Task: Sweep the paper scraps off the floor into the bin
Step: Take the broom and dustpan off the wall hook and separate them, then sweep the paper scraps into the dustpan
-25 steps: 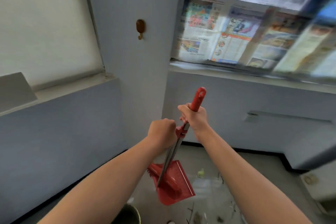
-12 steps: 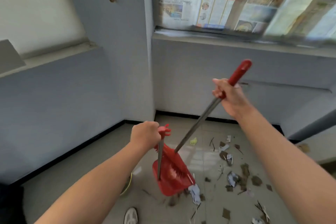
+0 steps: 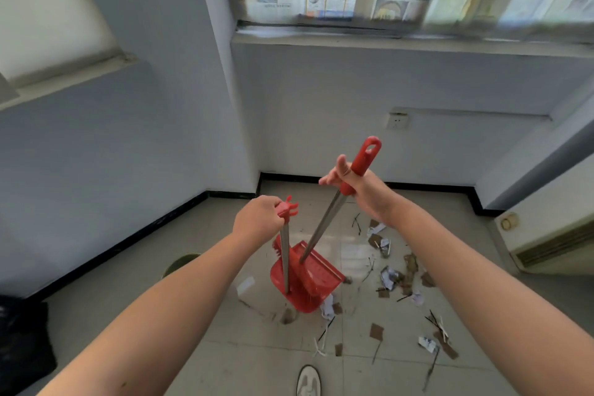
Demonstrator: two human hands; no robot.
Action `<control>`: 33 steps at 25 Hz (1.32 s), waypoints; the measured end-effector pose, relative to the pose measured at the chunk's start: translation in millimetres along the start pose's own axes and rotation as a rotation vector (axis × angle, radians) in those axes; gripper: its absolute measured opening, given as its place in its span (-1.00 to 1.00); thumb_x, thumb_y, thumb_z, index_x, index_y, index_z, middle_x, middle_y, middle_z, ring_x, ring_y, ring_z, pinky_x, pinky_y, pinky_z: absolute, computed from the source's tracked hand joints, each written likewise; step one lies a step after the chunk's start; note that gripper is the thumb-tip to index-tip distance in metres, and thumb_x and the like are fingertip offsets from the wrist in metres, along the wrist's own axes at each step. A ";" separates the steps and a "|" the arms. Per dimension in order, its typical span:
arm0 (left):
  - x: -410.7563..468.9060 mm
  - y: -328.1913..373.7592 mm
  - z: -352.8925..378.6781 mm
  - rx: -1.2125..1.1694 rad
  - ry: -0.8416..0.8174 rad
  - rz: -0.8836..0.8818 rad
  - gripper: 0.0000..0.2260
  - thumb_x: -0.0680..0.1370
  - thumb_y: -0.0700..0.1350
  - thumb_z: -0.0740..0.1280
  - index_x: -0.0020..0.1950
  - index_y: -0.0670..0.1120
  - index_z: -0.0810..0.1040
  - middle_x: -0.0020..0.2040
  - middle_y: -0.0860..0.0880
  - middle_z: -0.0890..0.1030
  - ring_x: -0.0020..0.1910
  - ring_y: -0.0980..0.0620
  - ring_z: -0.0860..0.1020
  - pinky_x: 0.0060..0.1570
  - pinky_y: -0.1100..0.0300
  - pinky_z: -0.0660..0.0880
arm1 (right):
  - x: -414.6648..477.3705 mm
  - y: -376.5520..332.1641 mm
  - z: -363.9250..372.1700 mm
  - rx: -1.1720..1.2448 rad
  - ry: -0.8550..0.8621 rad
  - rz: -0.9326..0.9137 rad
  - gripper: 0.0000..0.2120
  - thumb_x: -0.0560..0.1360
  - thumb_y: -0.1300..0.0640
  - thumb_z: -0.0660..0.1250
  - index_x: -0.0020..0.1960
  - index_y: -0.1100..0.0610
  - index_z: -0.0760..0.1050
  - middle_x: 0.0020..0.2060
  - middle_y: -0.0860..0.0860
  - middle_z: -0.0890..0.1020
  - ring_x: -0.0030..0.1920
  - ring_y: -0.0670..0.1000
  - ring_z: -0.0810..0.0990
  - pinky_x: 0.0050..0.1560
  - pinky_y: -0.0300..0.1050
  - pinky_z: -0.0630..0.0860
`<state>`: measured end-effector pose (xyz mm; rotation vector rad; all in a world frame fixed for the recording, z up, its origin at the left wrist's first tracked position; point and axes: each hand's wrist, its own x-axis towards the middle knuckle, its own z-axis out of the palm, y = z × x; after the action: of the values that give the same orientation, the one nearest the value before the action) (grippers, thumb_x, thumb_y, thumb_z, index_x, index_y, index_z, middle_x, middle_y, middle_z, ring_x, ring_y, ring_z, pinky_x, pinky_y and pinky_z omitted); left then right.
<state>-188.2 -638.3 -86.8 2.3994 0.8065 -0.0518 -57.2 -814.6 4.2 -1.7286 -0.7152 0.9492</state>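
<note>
Nothing swept yet: paper scraps litter the floor. My left hand fists the dustpan handle, right hand loosely wraps the broom; bin waits left.

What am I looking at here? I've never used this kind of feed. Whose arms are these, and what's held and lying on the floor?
One camera, worn on a person's head, looks forward and down. No machine: these are bare arms. The left hand grips the handle of a red dustpan. The right hand holds the red-tipped broom handle, its brush end sitting in the pan. Paper scraps and twigs litter the tiled floor to the right. A green bin peeks out behind the left arm. A shoe shows at the bottom.
</note>
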 end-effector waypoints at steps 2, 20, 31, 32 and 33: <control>-11.8 -1.7 3.8 0.016 -0.018 -0.063 -0.92 0.33 -0.02 0.33 -0.25 0.01 0.58 -0.28 0.07 0.66 -0.25 0.01 0.60 -0.21 0.08 0.57 | -18.6 14.7 1.7 -0.337 -0.032 0.046 -0.39 0.41 -0.39 0.08 -0.01 0.09 0.59 -0.05 0.03 0.65 -0.03 -0.01 0.60 0.11 -0.03 0.53; -153.0 10.9 98.2 -0.356 -0.066 -0.105 -0.59 0.39 -0.26 0.28 0.17 0.05 0.63 -0.19 0.07 0.67 -0.33 0.06 0.59 -0.26 0.03 0.62 | -215.6 158.4 70.0 0.288 -0.133 1.014 -0.78 0.48 0.39 0.30 0.03 0.18 0.35 -0.33 0.12 0.55 -0.48 -0.07 0.51 -0.58 -0.31 0.44; -73.3 131.9 140.5 -0.331 -0.102 -0.068 -0.51 0.41 -0.17 0.37 0.30 0.17 0.49 -0.04 0.05 0.65 -0.33 0.09 0.57 -0.41 0.19 0.53 | -217.7 190.2 -78.6 -0.046 0.167 0.852 -0.90 0.50 0.32 0.21 -0.01 0.20 0.35 -0.44 0.07 0.39 -0.60 -0.07 0.35 -0.60 -0.31 0.32; -59.6 146.1 144.1 -0.383 -0.171 -0.069 -0.47 0.40 -0.17 0.44 0.33 0.14 0.47 -0.02 0.04 0.65 -0.35 0.13 0.55 -0.44 0.23 0.52 | -218.1 201.9 -96.1 -0.023 0.172 0.862 -0.92 0.52 0.29 0.19 0.01 0.19 0.35 -0.43 0.06 0.39 -0.58 -0.07 0.34 -0.60 -0.32 0.31; -46.9 157.8 148.5 -0.401 -0.196 -0.067 -0.46 0.39 -0.13 0.48 0.34 0.12 0.47 0.02 0.04 0.64 -0.35 0.15 0.52 -0.44 0.27 0.51 | -217.9 212.1 -112.8 -0.017 0.180 0.863 -0.94 0.54 0.28 0.17 0.00 0.20 0.36 -0.42 0.07 0.39 -0.57 -0.06 0.33 -0.60 -0.32 0.31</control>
<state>-116.0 -846.0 -114.4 1.9564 0.7275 -0.1369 -67.0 -1115.6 -116.1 -2.1368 0.1892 1.3181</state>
